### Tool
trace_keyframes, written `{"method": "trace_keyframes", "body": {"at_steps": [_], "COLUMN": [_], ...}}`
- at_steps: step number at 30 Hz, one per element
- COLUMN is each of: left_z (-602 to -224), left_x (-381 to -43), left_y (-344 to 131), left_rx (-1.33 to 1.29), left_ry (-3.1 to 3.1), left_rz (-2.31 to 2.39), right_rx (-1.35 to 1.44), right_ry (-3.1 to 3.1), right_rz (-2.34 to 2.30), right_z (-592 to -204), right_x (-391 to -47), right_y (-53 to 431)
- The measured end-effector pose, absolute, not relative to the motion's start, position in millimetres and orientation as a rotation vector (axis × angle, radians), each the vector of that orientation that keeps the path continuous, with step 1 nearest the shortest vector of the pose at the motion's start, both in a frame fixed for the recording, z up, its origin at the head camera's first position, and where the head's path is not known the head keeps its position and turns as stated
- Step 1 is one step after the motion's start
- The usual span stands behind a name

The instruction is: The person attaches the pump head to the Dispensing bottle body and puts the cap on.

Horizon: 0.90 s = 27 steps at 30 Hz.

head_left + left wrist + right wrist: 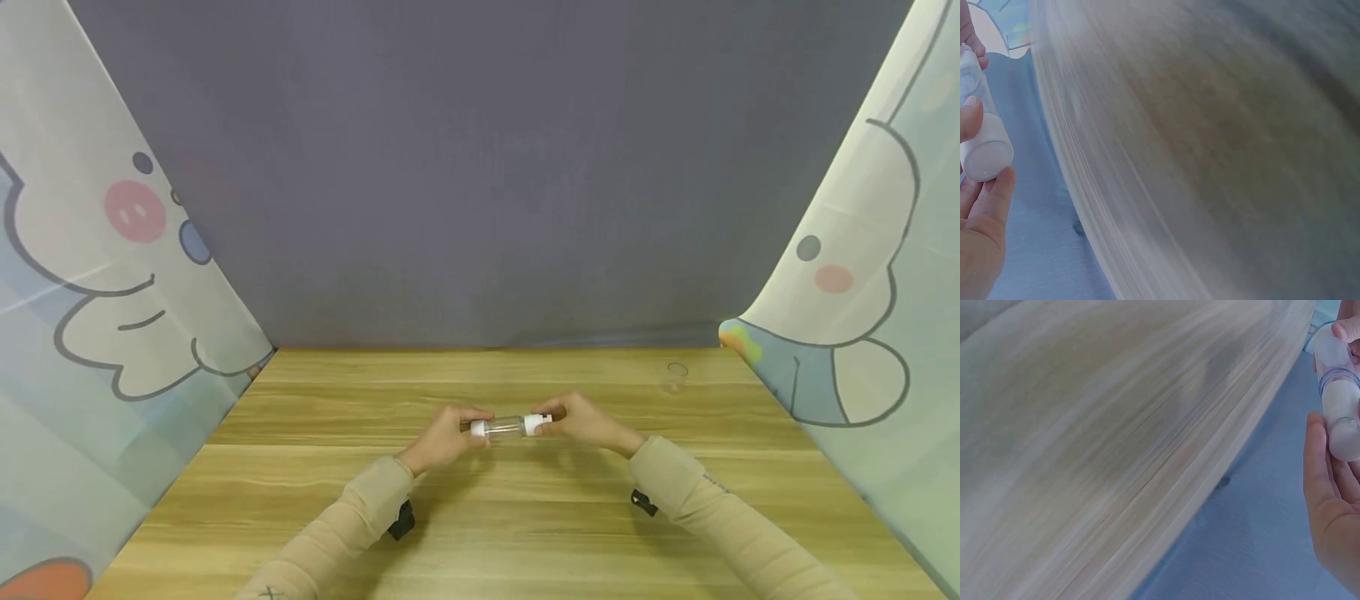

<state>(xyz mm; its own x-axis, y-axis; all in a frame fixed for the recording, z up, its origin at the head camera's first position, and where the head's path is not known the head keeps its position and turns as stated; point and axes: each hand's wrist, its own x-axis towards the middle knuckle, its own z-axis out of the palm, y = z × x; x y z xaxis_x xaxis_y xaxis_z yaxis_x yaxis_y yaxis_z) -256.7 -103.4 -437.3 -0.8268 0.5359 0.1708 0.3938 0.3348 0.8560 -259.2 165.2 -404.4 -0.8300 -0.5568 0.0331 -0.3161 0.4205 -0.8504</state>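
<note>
A small clear bottle (504, 428) with a white base and a white pump-like top lies nearly level above the table, between both hands. Its white base is pinched by my left hand (444, 437), fingers curled round that end. At the opposite end, my right hand (588, 422) grips the white top, whose short spout shows past the fingers. In the left wrist view, the round white base (988, 159) faces the camera, with the thumb on its side. The right wrist view shows the white top (1340, 403) resting among the right fingers (1315, 456).
The wooden table (525, 550) runs back to a dark grey panel (487, 167). A thin ring (677, 368) lies at the back right. Cartoon-printed cloths (135, 275) hang at both sides. Black devices (402, 521) hang beneath both wrists.
</note>
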Motion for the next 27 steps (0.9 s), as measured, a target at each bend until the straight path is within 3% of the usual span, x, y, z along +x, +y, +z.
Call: {"method": "trace_keyframes", "body": {"at_steps": [27], "left_z": [-434.4], "left_x": [-255.2], "left_y": [-101.9], "left_rx": [0.822], "left_ry": [2.463], "left_rz": [1.494], "right_rx": [-0.763], "right_ry": [2.467], "right_rz": [-1.357], "right_z": [-404.4], "right_x": [-257.4], "right_y": [164.9]}}
